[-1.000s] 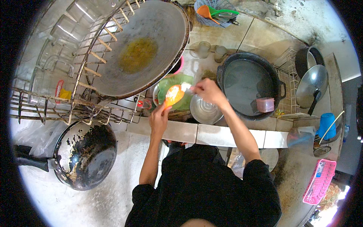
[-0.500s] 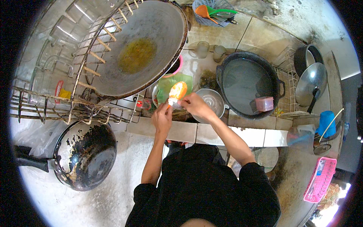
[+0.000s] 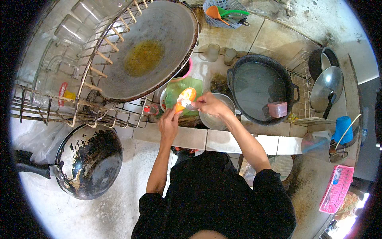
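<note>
My left hand is closed round the lower end of an orange, oval, spoon-like thing, whose exact kind I cannot make out. White, soft-looking stuff covers much of its face. My right hand pinches a small greyish piece, perhaps metal, with its tip against the white stuff; the fingers hide most of it. Behind the orange thing lies a green, wavy-edged bowl or sheet. A round metal pot stands under my right wrist, partly covered by it.
A large black basin of water with a pink container in it is at right. A big wok leans at left above a wire rack of glass jars. A tiled ledge runs before me; a worn pan hangs lower left.
The orange thing has tilted and dropped slightly. My right hand has shifted a little up and right, still at the white stuff.
</note>
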{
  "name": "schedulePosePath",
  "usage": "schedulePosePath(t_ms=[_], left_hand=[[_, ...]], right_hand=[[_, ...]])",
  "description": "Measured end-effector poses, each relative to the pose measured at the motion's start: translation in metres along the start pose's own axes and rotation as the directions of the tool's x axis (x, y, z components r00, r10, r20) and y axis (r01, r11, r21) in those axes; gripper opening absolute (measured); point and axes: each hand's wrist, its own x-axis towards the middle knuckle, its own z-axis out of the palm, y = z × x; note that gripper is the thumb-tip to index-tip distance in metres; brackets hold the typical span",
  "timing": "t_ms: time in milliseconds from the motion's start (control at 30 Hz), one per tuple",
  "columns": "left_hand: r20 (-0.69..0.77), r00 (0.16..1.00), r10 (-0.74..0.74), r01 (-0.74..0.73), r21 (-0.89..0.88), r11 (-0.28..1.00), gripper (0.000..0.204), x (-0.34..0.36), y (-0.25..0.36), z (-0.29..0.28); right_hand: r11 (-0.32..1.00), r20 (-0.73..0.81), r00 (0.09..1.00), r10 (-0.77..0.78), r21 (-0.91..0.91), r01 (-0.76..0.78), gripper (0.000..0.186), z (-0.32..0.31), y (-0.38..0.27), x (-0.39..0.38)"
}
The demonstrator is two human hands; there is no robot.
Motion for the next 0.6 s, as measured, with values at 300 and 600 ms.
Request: schedulePosePath(t_ms=[300,600], left_hand=[[-0.031,0.999,0.042,-0.043,-0.008,0.999,0.029,0.0,-0.01,-0.004],[0.017,0.998,0.055,-0.055,0.001,0.998,0.029,-0.01,-0.002,-0.007]], right_hand=[[0.995,0.017,0.999,-0.034,-0.098,0.035,0.038,-0.015,-0.003,0.01],[0.965,-0.136,0.99,-0.033,-0.261,-0.003,0.037,-0.042,-0.005,0.025]])
